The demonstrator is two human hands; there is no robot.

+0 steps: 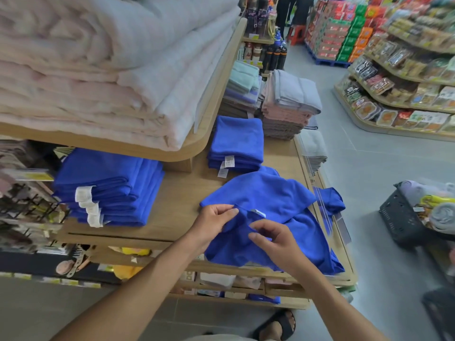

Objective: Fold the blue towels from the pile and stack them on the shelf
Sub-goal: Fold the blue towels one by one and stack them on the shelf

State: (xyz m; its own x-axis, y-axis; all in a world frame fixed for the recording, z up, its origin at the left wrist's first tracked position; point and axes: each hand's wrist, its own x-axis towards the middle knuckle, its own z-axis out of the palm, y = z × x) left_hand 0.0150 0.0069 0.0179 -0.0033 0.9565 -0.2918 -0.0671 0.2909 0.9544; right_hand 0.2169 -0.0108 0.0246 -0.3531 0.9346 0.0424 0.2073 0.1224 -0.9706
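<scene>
Step in hand, as judged: the opening of a fold on one loose blue towel (pixel 270 193); no clean fold is showing in it yet.

Location: the loose blue towel is lying rumpled on the shelf (pixel 182 193), just nearer the person than the small blue stack (pixel 237 141), its far edge almost touching that stack.

Left hand (pixel 214 221): its fingers (pixel 230 212) are pinching a raised edge of the towel, on the near side of the small blue stack. Right hand (pixel 278 242): the fingers are curling round a bunch of the same cloth, nearer again and slightly to the right; a white label (pixel 259 213) is showing between the two hands.

Heading and long axis: the cloth is too crumpled for a firm reading; its bulk is running diagonally, from just before the small blue stack toward the near right of it, where the towel is overhanging the shelf's front edge. A further blue piece (pixel 331 201) is hanging to the right of the small blue stack; whether it is part of this towel cannot be told.

Next move, as judged: the hands are needing to find two adjacent corners, draw the edge taut and lay the cloth flat before halving it; the larger blue stack (pixel 105 183), well to the left of the small blue stack, and the small stack itself are both offering places for the finished piece.
</scene>
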